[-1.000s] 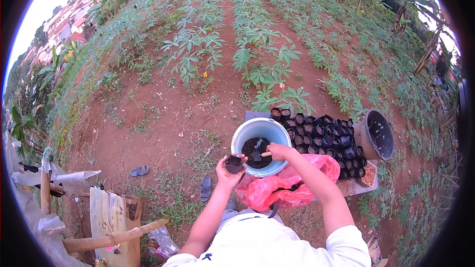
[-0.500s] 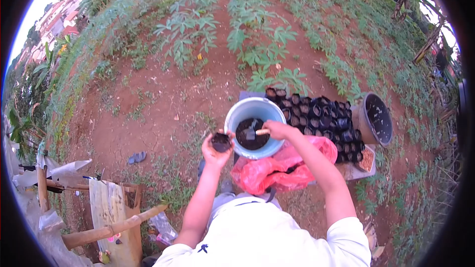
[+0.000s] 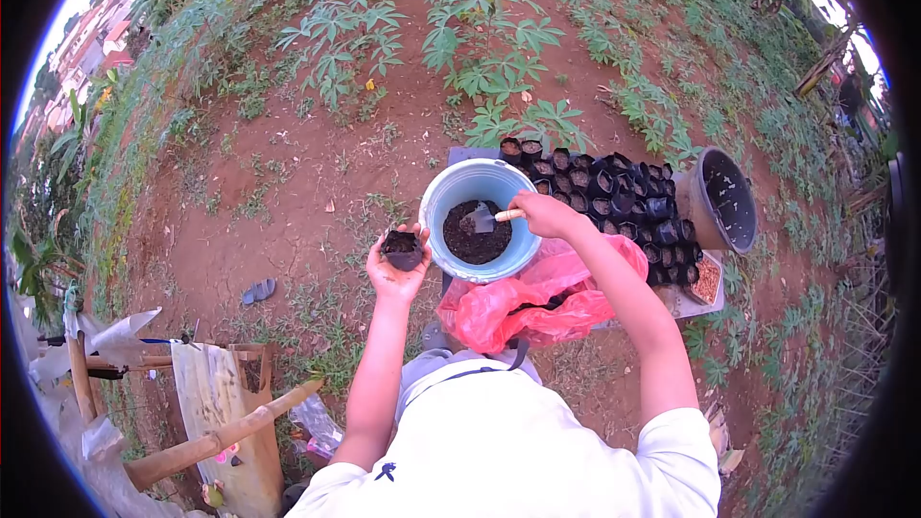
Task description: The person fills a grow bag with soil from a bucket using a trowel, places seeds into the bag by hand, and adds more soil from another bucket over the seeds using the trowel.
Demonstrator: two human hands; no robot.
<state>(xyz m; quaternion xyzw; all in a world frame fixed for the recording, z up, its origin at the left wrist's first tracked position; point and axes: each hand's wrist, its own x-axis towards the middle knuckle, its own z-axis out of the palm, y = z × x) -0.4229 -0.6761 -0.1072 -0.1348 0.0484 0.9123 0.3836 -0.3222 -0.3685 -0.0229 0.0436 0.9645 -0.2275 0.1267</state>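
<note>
A small black planting bag (image 3: 401, 255) rests in my left hand (image 3: 391, 278), its fingers curled round it, just left of the bucket. The mouth of the bag faces up and looks dark inside. My right hand (image 3: 545, 214) grips a trowel (image 3: 483, 220) by its light wooden handle. The grey blade reaches into the light blue bucket (image 3: 436, 194) and lies over the dark soil (image 3: 477, 242) at the bottom. Whether the blade carries soil is hard to tell.
Rows of filled black planting bags (image 3: 580, 176) stand right of the bucket. Beyond them sits a grey pail (image 3: 705, 197) on its tilt, with a tray of orange-brown grains (image 3: 707, 280) nearby. Red plastic (image 3: 484, 317) lies in front. A bamboo pole (image 3: 225, 435) juts in at lower left.
The planting bag in my left hand has moved slightly away from the bucket's rim. The trowel blade has lifted and turned within the bucket. The whole view has shifted a little.
</note>
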